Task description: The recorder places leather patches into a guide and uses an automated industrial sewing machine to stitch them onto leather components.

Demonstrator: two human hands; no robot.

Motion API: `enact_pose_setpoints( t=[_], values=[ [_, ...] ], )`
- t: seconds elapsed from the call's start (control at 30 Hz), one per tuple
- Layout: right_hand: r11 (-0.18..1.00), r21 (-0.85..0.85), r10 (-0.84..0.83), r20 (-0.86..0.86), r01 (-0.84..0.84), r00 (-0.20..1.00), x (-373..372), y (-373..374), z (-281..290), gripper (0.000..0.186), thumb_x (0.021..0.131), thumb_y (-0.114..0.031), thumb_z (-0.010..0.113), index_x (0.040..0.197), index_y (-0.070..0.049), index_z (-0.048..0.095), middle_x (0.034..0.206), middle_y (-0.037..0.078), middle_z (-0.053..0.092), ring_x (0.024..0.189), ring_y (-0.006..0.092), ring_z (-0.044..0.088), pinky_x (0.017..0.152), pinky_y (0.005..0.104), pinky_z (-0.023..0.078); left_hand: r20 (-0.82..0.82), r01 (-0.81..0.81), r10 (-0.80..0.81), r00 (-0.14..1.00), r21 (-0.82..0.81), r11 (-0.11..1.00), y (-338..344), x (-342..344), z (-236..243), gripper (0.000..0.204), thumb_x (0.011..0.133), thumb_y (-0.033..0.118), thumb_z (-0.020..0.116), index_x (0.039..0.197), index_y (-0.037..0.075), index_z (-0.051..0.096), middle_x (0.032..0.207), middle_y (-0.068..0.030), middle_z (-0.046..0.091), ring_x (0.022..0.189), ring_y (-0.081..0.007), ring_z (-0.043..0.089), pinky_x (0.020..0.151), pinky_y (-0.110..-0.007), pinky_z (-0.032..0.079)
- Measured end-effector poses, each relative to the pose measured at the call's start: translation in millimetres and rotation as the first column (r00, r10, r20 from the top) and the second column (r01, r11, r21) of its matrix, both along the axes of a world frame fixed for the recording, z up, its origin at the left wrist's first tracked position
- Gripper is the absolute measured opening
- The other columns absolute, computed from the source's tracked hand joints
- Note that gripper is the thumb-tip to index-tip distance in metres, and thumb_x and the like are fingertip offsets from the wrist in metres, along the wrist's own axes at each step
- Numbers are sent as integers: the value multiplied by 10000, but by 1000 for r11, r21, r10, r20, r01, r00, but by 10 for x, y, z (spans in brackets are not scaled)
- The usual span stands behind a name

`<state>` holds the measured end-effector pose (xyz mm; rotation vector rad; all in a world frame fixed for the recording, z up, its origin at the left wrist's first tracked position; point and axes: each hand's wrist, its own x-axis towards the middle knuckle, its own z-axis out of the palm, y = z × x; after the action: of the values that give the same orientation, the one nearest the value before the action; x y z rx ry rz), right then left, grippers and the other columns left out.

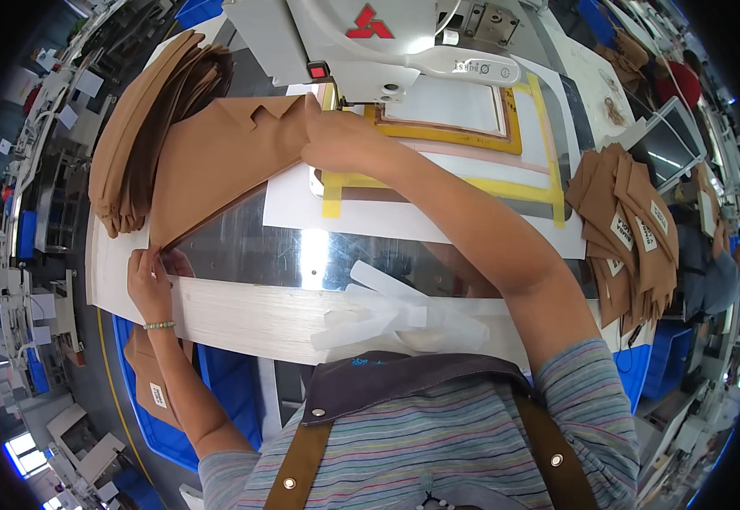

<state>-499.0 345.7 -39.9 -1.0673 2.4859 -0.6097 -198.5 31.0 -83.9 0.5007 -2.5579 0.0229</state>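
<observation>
Our left hand (150,277) and right hand (338,141) grip a flat brown cloth piece (221,161). Folded brown cloths (128,144) lie beyond the left.

I'm on one feed: head cam, wide fisheye, left of the pair. Looks steeply down and slightly forward over the apron (412,382) onto the table (242,310), machine (310,42) at top. Left hand (150,276) and right hand (340,136) both close in. Floor (85,327) bends along the left rim, corners black.

brown piece (225,157): matt cloth | plate (247,246): glossy metal | tabletop (238,314): wood-grained
</observation>
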Motion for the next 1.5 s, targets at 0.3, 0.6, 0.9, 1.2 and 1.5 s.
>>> enact_pose_setpoints(
  t=[0.3,0.6,0.9,1.2,1.5],
  values=[
    [971,-117,78,-668,-208,740,243,35,-336,273,846,-180,707,1059,-8,711,1210,156,622,1065,296,665,853,427,551,-41,7,-6,999,13,1000,50,-22,-50,179,942,-36,665,1085,40,743,981,-108,678,915,-323,687,790,-417,553],
    [921,-115,101,-851,-371,515,304,307,-428,35,771,-109,738,797,-93,721,859,10,636,964,195,637,714,338,500,-103,31,-28,994,29,999,7,2,-91,161,938,-40,681,1067,34,743,993,-123,691,905,-328,685,790,-414,559],
    [894,-86,122,-898,-440,423,235,390,-500,36,730,-115,760,749,-115,729,808,7,632,879,175,654,608,305,497,-45,44,-42,998,35,998,-61,-23,-76,135,954,-14,688,1073,21,740,997,-121,698,933,-323,691,821,-420,555],
    [914,-47,163,-867,-403,471,177,656,-402,66,800,-95,732,856,-100,697,919,9,660,974,175,662,687,308,508,-13,103,-103,995,-7,995,-60,-308,-52,127,950,-3,691,1066,26,734,974,-114,692,928,-323,685,801,-410,553],
    [938,-101,79,-869,-332,489,38,1271,-413,61,773,-116,708,823,-96,679,889,24,649,960,204,668,838,335,568,-25,313,-317,948,-100,944,162,-1123,27,124,927,2,688,1038,46,722,953,-93,677,919,-305,677,794,-407,558]
  ],
)
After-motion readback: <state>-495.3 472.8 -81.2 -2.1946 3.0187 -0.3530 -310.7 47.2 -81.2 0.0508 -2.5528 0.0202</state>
